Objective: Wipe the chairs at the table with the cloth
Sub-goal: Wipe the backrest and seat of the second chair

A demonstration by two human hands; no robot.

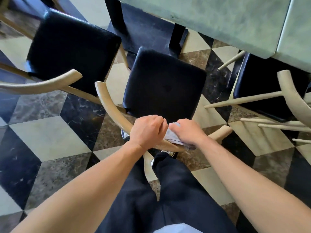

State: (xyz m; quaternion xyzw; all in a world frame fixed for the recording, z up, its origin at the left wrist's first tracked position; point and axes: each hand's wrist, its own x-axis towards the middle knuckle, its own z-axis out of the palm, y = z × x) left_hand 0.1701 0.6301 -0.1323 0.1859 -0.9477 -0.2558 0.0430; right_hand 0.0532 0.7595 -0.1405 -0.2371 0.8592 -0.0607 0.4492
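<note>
While the left hand (146, 130) curls its fingers round the curved wooden back rail (110, 105) of the middle chair (165, 84), the right hand (188, 130) presses a grey cloth (170, 136) onto the same rail just beside it, fingers bent over the fabric. Both hands nearly touch. Black padded seats show on a chair to the left (72, 51) and another to the right (269, 84). Ahead stands the pale marbled table (227, 21), over a chequered stone floor (50, 137).
</note>
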